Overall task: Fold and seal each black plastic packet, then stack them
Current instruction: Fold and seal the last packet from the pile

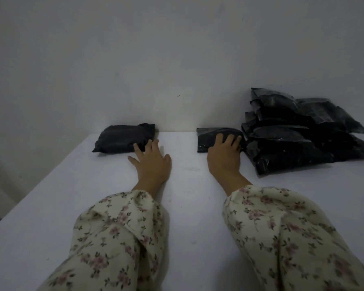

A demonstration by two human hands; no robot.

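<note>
Surface: white table [187, 217], matte, a few faint scuffs. It fills the lower 2/3 of view. Its far edge meets the wall and its L edge runs diagonally down to the lower L corner. Beyond that edge is a dim, shadowed strip, too dark to make out.

Room: plain pale grey-white wall [135, 59], unbroken apart from 1 small dark mark [178, 95] above table level. Light is low and cool, with soft shadows under the items.

L packet [122, 138]: black, matte, plump, folded into a squarish pad. It lies flat at the far edge of the table, against the wall.

L hand [152, 164]: palm down on the table, fingers straight and spread wide, gripping nothing. The tips of approx. 3 fingers touch the near R corner of the L packet. Thumb and little finger lie on bare tabletop.

R packet [206, 137]: black, glossy, flat on the table by the far edge, well apart from the L packet.

R hand [224, 158]: palm down, fingers fanned over the R packet's near R part and resting on top. No grip round it, though I can't tell how hard it presses.

Pile [292, 139]: approx. 8+ glossy black packets heaped loosely at far R against the wall, overlapping at odd angles. Its L side touches the R packet by the R hand's fingertips.

Both arms wear cream floral sleeves [114, 238], gathered at the wrists.
</note>
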